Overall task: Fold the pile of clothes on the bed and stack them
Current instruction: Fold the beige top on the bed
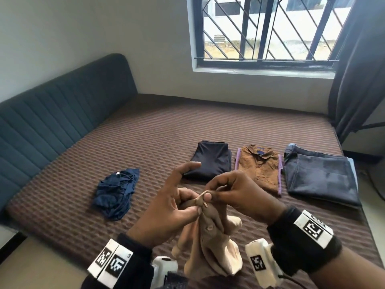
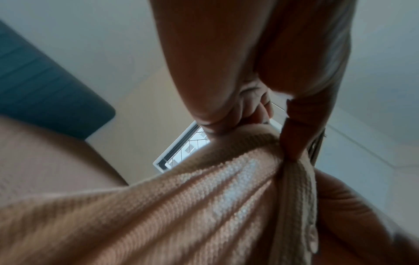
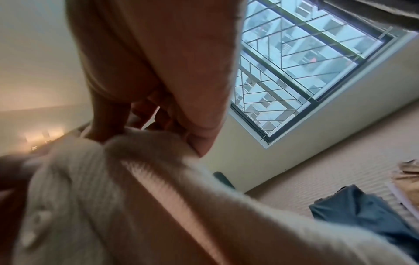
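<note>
A beige knit garment [image 1: 208, 243] with buttons hangs bunched above the near edge of the bed [image 1: 156, 132]. My left hand [image 1: 177, 205] pinches its top edge between thumb and curled fingers, with the index finger pointing out. My right hand [image 1: 229, 192] pinches the same edge right beside it. The left wrist view shows the ribbed beige knit [image 2: 181, 206] gathered up to the fingers [image 2: 229, 100]. It is blurred in the right wrist view, where the beige garment [image 3: 136, 197] hangs from the fingers [image 3: 188, 111]. A crumpled navy garment [image 1: 115, 195] lies to the left.
Three folded items lie in a row on the brown mattress: a black top [image 1: 210, 161], a brown collared shirt [image 1: 260, 165] and dark jeans [image 1: 318, 174]. A dark teal headboard [image 1: 52, 113] runs along the left. A barred window [image 1: 266, 30] and a curtain [image 1: 360, 69] stand behind.
</note>
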A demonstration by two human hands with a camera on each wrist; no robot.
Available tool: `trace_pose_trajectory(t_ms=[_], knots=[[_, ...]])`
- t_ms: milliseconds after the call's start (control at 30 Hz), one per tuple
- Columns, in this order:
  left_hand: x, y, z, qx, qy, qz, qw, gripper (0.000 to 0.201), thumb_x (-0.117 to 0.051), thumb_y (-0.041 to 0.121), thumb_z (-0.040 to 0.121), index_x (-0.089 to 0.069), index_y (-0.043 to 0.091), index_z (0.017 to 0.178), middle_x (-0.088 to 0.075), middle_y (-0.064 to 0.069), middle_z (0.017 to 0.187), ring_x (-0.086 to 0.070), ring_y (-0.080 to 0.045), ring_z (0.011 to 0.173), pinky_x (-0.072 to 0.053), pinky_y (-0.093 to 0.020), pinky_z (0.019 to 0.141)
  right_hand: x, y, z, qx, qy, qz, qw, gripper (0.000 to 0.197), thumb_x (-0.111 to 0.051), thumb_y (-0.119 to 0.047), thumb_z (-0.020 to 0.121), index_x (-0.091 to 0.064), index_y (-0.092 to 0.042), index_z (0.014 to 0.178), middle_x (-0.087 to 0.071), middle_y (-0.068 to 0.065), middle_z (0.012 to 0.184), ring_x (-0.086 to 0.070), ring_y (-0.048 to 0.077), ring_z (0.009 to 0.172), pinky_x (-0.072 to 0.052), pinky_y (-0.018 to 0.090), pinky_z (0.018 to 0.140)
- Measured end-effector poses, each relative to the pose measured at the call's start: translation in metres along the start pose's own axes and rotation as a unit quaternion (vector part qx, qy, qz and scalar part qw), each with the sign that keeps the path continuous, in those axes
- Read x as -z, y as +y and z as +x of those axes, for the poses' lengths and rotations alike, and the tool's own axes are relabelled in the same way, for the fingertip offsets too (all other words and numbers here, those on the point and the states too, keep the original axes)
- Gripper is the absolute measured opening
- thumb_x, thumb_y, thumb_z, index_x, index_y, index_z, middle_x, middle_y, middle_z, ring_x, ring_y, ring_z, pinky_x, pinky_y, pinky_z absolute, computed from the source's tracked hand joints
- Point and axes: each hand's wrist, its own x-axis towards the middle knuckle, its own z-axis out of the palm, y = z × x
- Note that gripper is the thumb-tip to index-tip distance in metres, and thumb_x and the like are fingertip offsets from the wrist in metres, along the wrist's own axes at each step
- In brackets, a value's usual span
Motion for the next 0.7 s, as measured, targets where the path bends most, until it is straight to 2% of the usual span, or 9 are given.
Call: trace_pose_trajectory(t_ms=[100,200,267,333,367,433,500,600,700], knots=[[0.001,-0.003,0.001,-0.008,0.011,-0.056,0.998,0.08,-0.07,-0.004,0.081,-0.043,0.043,0.139,-0.061,-0.03,0.075,-0.057,-0.03,0.071,-0.048,-0.041,0.069,0.0,0.003,0.002,0.027,0.033,-0.038,0.998,0.015,-0.073,-0.016,0.084,-0.075,-0.003,0.091,-0.074,0.008,0.086,-0.066,0.011,0.079,-0.055,0.025,0.074],[0.001,-0.004,0.007,0.011,0.046,-0.104,0.994,0.078,-0.08,0.01,0.074,-0.045,0.04,0.138,-0.065,-0.018,0.073,-0.062,-0.023,0.072,-0.053,-0.031,0.07,-0.001,0.004,0.003,0.051,0.054,-0.07,0.995,0.009,-0.071,-0.013,0.088,-0.074,-0.005,0.092,-0.073,0.008,0.085,-0.065,0.01,0.078,-0.055,0.032,0.073],[0.001,-0.005,0.012,0.022,0.066,-0.083,0.994,0.079,-0.083,0.021,0.07,-0.046,0.045,0.135,-0.064,-0.013,0.073,-0.061,-0.02,0.07,-0.052,-0.029,0.068,-0.003,0.003,0.004,0.066,0.048,-0.097,0.992,0.005,-0.071,-0.011,0.088,-0.073,-0.007,0.09,-0.071,0.005,0.082,-0.063,0.006,0.075,-0.053,0.025,0.069],[0.001,-0.006,0.015,0.006,0.064,-0.049,0.997,0.076,-0.082,0.014,0.074,-0.047,0.048,0.132,-0.064,-0.009,0.072,-0.061,-0.018,0.07,-0.051,-0.027,0.068,-0.003,0.001,0.005,0.069,0.035,-0.105,0.991,0.002,-0.071,-0.008,0.088,-0.072,-0.008,0.089,-0.068,-0.003,0.077,-0.061,0.002,0.072,-0.05,0.016,0.067],[0.002,-0.006,0.015,-0.005,0.058,-0.049,0.997,0.076,-0.08,0.01,0.075,-0.047,0.047,0.132,-0.064,-0.009,0.073,-0.062,-0.018,0.07,-0.051,-0.027,0.068,-0.002,0.0,0.006,0.062,0.028,-0.082,0.994,0.003,-0.071,-0.007,0.087,-0.071,-0.006,0.089,-0.067,-0.004,0.075,-0.061,0.002,0.071,-0.049,0.015,0.066],[0.006,-0.005,0.015,-0.023,0.04,-0.06,0.997,0.075,-0.08,0.009,0.074,-0.047,0.044,0.132,-0.065,-0.012,0.077,-0.061,-0.022,0.073,-0.052,-0.033,0.07,0.001,-0.002,0.007,0.05,0.015,-0.022,0.998,0.009,-0.072,-0.008,0.084,-0.07,-0.001,0.089,-0.066,-0.002,0.075,-0.059,0.007,0.07,-0.048,0.017,0.064],[0.008,-0.004,0.016,-0.029,0.034,-0.054,0.998,0.071,-0.077,0.01,0.072,-0.049,0.042,0.129,-0.065,-0.014,0.08,-0.059,-0.025,0.073,-0.051,-0.038,0.068,0.002,-0.007,0.009,0.05,0.011,-0.009,0.999,0.008,-0.072,-0.008,0.083,-0.07,-0.002,0.089,-0.067,0.0,0.075,-0.06,0.009,0.07,-0.049,0.019,0.063],[0.011,-0.001,0.018,-0.024,0.032,0.013,0.999,0.064,-0.067,-0.001,0.073,-0.054,0.041,0.12,-0.066,-0.006,0.075,-0.056,-0.014,0.066,-0.046,-0.028,0.061,0.006,-0.013,0.013,0.041,0.003,-0.054,0.998,0.012,-0.076,-0.012,0.083,-0.071,-0.007,0.092,-0.065,0.012,0.073,-0.057,0.017,0.068,-0.046,0.028,0.062],[0.021,0.001,0.016,-0.014,0.014,0.069,0.997,0.055,-0.068,0.005,0.076,-0.056,0.038,0.119,-0.065,-0.009,0.073,-0.054,-0.016,0.063,-0.044,-0.031,0.059,0.016,-0.011,0.012,-0.019,-0.065,-0.132,0.989,0.028,-0.08,-0.015,0.08,-0.067,-0.01,0.104,-0.057,0.016,0.07,-0.047,0.02,0.061,-0.039,0.031,0.054]])
